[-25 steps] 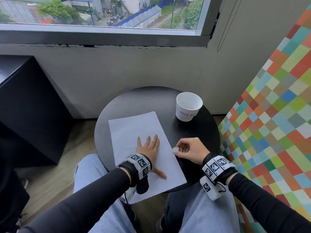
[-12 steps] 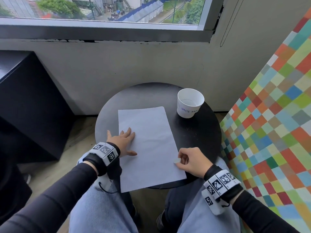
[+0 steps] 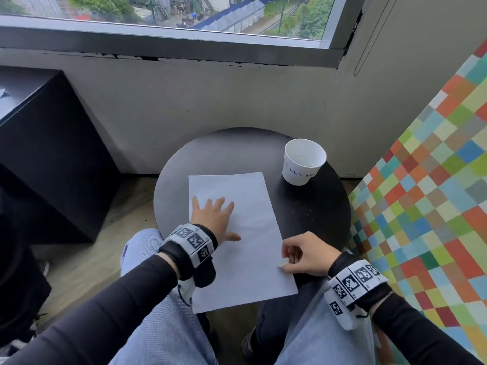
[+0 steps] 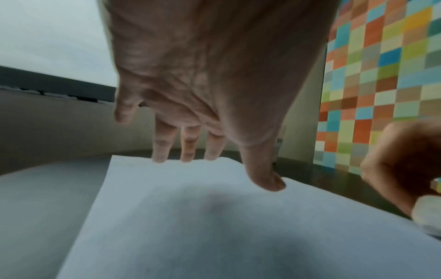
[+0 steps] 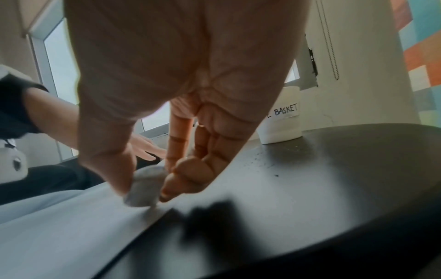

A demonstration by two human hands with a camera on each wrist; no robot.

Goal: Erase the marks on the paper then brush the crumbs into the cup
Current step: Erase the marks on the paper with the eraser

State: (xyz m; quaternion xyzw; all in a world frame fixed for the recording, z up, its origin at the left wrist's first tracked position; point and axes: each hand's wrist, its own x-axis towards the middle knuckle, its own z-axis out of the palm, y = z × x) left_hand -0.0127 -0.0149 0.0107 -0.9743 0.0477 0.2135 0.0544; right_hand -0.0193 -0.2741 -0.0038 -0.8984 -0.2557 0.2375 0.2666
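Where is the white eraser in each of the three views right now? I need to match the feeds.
Head: the eraser sits low, right of centre, pinched by the right hand at the paper's right edge.
Left wrist: at the far right edge, low.
Right wrist: centre, under the fingertips.
Shared landmark: the paper's right edge against the dark table.

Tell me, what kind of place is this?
Probably a lounge or break corner of an upper-floor building: a small round black table by a window overlooking rooftops and trees, beside a colourful checkered wall.
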